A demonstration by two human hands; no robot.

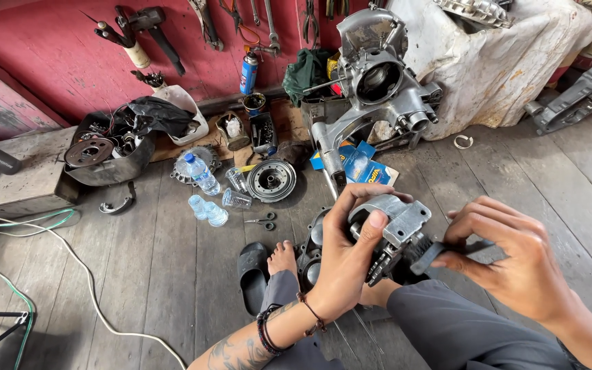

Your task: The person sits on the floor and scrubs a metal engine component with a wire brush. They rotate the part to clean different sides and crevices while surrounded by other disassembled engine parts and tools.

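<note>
The left hand (351,257) is wrapped around a grey metal engine part (397,226), with the thumb pressed on top of it. The part sits up in the air, just above the person's lap, between both hands. The right hand (515,264) is just beside it on the right, fingers pinched tight on a dark flat tool (440,252) whose tip touches the part. Below lies a dark engine case (310,257) on the wooden floor (173,274), near a bare foot (282,259).

Cast metal housing (397,223) is showing a matt grey finish; floor planks (159,267) are appearing as rough, weathered wood.
</note>
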